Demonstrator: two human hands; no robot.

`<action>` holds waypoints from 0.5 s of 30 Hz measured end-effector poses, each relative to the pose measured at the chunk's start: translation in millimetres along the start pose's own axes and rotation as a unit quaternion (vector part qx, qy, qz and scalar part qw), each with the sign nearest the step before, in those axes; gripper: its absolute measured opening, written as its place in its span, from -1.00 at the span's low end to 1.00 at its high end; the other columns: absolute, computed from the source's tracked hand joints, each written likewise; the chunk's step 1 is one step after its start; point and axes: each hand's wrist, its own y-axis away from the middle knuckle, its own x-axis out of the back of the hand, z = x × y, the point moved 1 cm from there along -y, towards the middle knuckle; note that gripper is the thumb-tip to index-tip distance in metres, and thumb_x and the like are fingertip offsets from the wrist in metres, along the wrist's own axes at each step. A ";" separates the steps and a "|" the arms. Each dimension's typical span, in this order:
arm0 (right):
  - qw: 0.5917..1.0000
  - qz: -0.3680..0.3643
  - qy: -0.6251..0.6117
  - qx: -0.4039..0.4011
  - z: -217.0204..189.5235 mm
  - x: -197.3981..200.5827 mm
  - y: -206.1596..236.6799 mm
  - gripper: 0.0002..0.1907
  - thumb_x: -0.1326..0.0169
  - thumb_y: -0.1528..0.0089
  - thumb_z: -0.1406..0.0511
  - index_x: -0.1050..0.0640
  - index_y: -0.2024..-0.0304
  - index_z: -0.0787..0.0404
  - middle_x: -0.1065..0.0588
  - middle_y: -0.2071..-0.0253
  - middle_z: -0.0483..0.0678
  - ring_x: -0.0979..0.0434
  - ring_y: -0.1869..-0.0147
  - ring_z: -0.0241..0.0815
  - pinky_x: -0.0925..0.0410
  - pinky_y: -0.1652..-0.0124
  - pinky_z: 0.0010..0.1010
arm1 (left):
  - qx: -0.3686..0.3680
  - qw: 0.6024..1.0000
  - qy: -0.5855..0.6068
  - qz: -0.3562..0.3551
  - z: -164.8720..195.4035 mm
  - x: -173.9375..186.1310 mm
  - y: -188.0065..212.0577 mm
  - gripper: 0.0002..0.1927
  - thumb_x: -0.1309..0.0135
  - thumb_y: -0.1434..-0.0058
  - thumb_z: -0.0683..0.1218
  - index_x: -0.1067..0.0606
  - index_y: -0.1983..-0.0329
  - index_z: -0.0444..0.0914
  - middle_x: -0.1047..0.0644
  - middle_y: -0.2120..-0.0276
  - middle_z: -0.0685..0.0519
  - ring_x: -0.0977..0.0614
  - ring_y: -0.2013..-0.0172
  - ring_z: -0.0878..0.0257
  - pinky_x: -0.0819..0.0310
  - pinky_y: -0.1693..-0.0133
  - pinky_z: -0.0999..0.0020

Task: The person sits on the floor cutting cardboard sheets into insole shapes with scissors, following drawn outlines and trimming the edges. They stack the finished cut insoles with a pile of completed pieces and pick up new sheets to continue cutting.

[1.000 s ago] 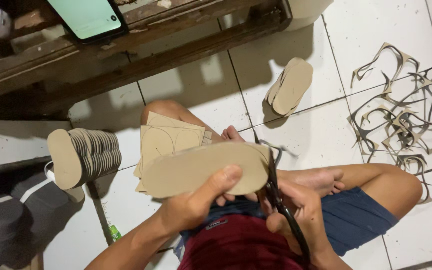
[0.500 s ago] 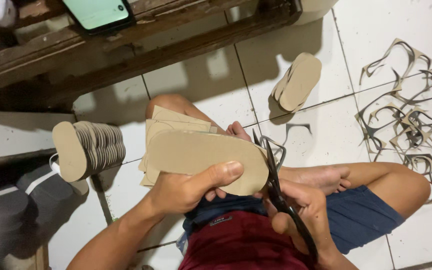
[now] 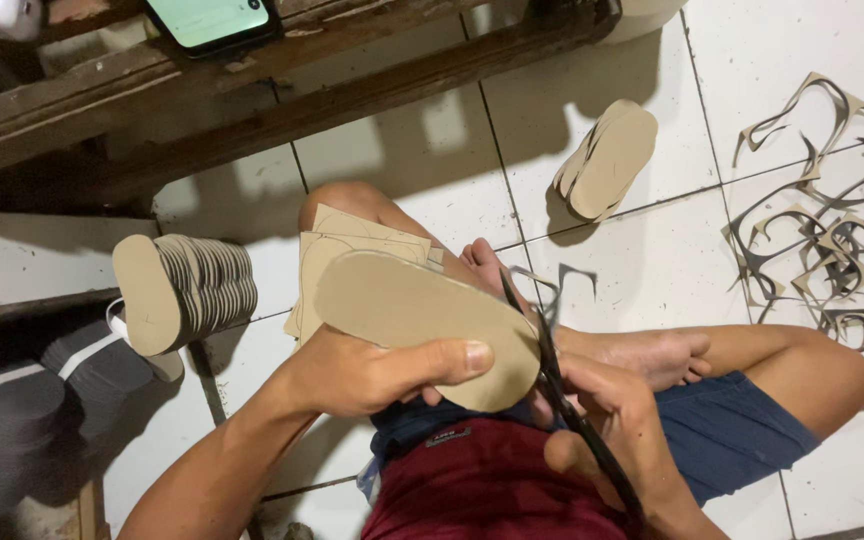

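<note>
A stack of soles is standing at the left. The left hand is gripping a tan sole above the lap. The right hand is squeezing scissors, their handles partly hidden by its fingers.

Phone on wooden bench, upper left. Fanned insole stack mid-left. Small insole pile upper centre. Offcut strips right. Dark, possibly foam, soles lower left.
</note>
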 end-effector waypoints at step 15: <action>0.995 0.005 0.093 -0.024 5.1 15.5 8.2 -0.39 -0.43 0.14 -0.06 -0.70 0.37 0.34 -0.42 0.60 -0.23 -0.34 0.52 -0.42 -0.16 0.49 -0.56 | -0.066 0.993 0.079 -0.058 2.1 14.0 -8.0 -0.70 -0.19 -0.17 -0.15 -0.61 0.07 -0.41 -0.65 0.27 0.02 -0.60 0.36 0.41 -0.46 0.39 0.50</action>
